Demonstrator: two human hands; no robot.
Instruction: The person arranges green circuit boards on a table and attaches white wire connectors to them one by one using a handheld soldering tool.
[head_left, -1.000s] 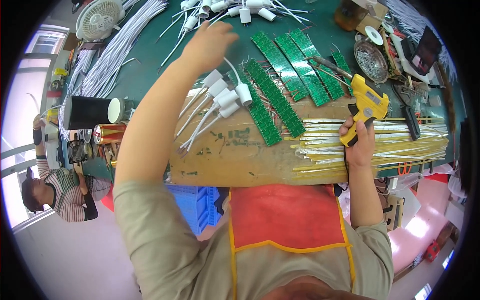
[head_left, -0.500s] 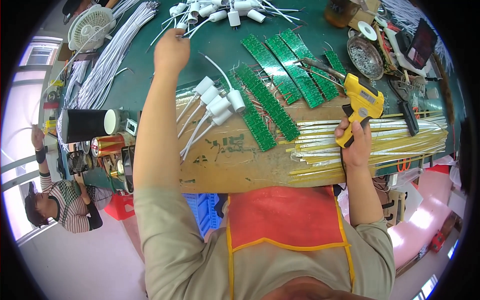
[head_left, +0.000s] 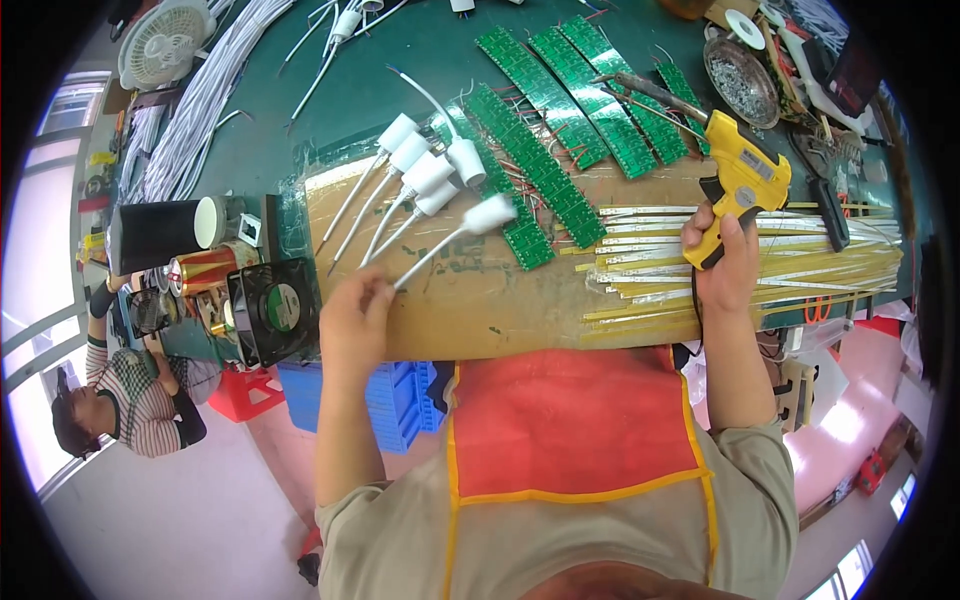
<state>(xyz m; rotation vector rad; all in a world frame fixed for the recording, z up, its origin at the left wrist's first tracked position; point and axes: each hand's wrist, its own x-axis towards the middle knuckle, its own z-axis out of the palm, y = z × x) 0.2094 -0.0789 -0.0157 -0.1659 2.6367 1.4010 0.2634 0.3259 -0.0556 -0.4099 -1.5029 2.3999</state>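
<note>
your left grip pinched the white cable of a white cylindrical plastic socket, right grip held a yellow pistol-shaped tool, pinching closer probably would've steadied it

Your bare left hand pinched, fingers bent, forward-left of the red cloth apron edged in yellow; your bare right hand gripped, forward-right of it, both forearms pointing ahead.
</note>
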